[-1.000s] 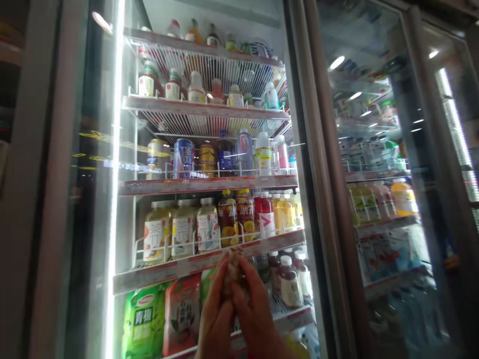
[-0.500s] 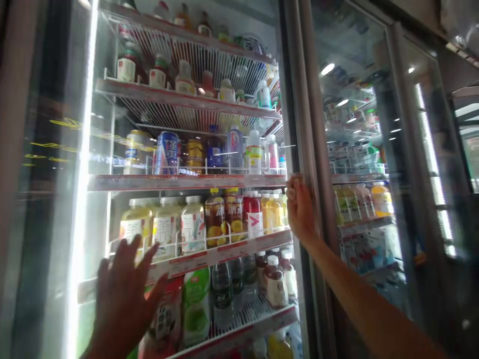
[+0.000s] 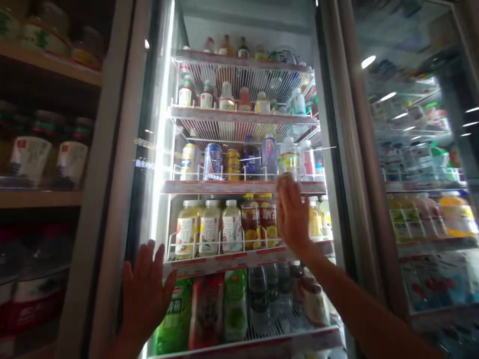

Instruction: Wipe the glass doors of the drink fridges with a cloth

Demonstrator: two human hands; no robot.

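A lit drinks fridge with a glass door (image 3: 239, 30) fills the middle of the view. My left hand (image 3: 144, 291) is spread flat, fingers up, against the glass at the lower left, by the door's left frame (image 3: 112, 174). My right hand (image 3: 292, 214) is also open with fingers stretched up, lying on the glass in front of the shelf of yellow and red bottles (image 3: 209, 227). Neither hand holds anything. Cans (image 3: 213, 162) stand on the shelf above my right hand; green and red pouches (image 3: 202, 311) sit on the lower shelf.
A second fridge door (image 3: 419, 164) with reflections stands at the right, past a grey post (image 3: 352, 174). Wooden shelves with jars (image 3: 33, 159) are at the left. White wire shelves (image 3: 239, 77) hold small bottles at the top.
A second ago both hands were clasped together low in front of the glass. They came apart; the right hand went to the door's right edge, then moved left onto the glass. The view shifted left.
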